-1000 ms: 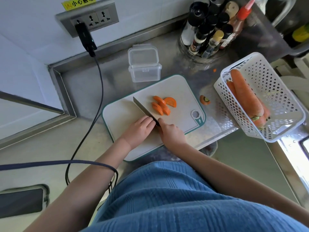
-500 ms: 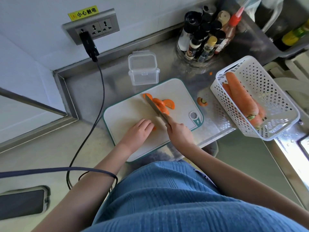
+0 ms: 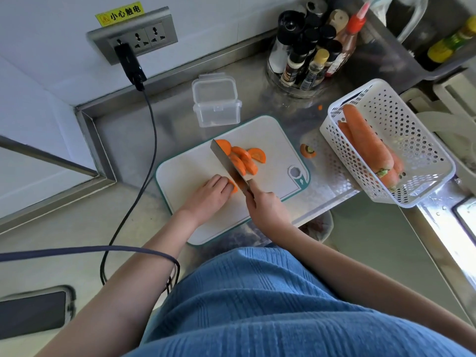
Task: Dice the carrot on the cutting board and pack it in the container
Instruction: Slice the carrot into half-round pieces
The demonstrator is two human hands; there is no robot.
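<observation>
My right hand (image 3: 266,206) grips the knife (image 3: 229,167); my left hand (image 3: 210,195) curls, pinning a carrot piece (image 3: 234,187) on the cutting board (image 3: 278,140). Container (image 3: 216,101) at twelve o'clock.

knife (image 3: 230,165) swung up over carrot slices (image 3: 242,159), left hand (image 3: 210,194) now pinning one piece

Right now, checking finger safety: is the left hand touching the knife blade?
Cannot tell. In the head view the left hand presses a carrot piece right beside the knife blade; its fingertips end near the blade, with no plain gap or contact.
</observation>
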